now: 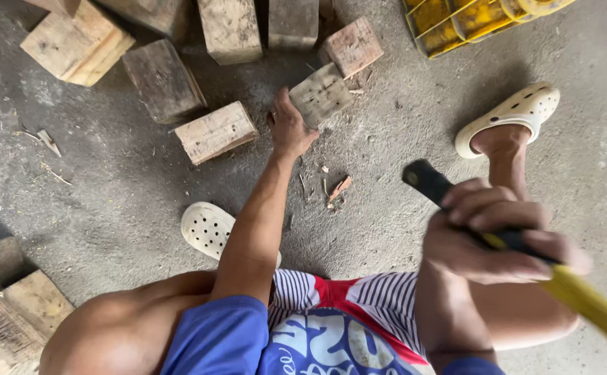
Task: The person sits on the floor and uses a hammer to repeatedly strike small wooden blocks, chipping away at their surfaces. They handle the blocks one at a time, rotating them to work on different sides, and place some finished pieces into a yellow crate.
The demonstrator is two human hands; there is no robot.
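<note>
Head view looks straight down at a wooden block (321,94) standing tilted on the grey concrete floor (109,194), just in front of the person's feet. Left hand (289,128) reaches out to it on a nearly straight arm, the palm against the block's near left edge and the fingers curled loosely around that side; how far they wrap behind it cannot be seen. A ring shows on 1 finger.

Right hand (491,232) is held back near the body, raised close to the camera, with all fingers wrapped tight around a tool handle (526,253). That handle is black at the far end and yellow toward the lower right corner, lying on a slant; its head is out of frame.

Around the block lie more wood pieces: a lighter block (216,132) just to its left, a reddish one (350,46) just beyond it, a dark one (163,80) farther left, and others along the top edge. Small chips (338,189) are scattered on the floor between hand and body. Cream perforated clogs (515,114) are on both feet, and a yellow wire crate (456,24) sits at the upper right.
</note>
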